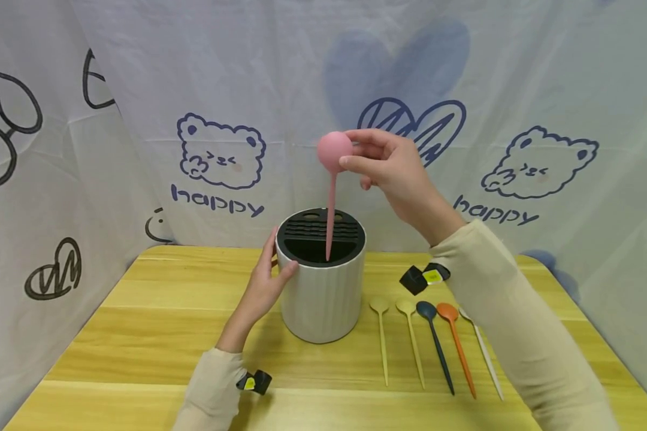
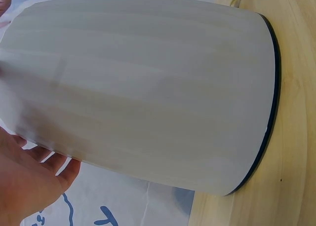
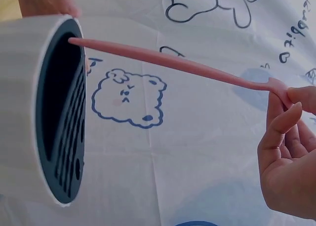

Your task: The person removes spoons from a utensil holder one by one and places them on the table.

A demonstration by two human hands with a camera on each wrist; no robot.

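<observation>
My right hand [image 1: 396,164] pinches a pink spoon [image 1: 331,197] by its round bowl, between thumb and fingers. The spoon's handle hangs down, its tip at the large opening of a utensil holder [image 1: 323,299]. This holder is a white ribbed cylinder with a black top that has slots and round holes. In the right wrist view the tip of the pink spoon [image 3: 173,61] overlaps the dark opening. My left hand [image 1: 261,284] grips the holder's left side, thumb near the rim. Its fingers [image 2: 69,172] lie along the white wall in the left wrist view.
Right of the holder lies a row of spoons: two pale yellow ones, a dark blue spoon [image 1: 439,347], an orange spoon [image 1: 458,341] and a white spoon [image 1: 487,359] partly under the right sleeve. A printed cloth [image 1: 302,90] hangs behind the wooden table [image 1: 156,335].
</observation>
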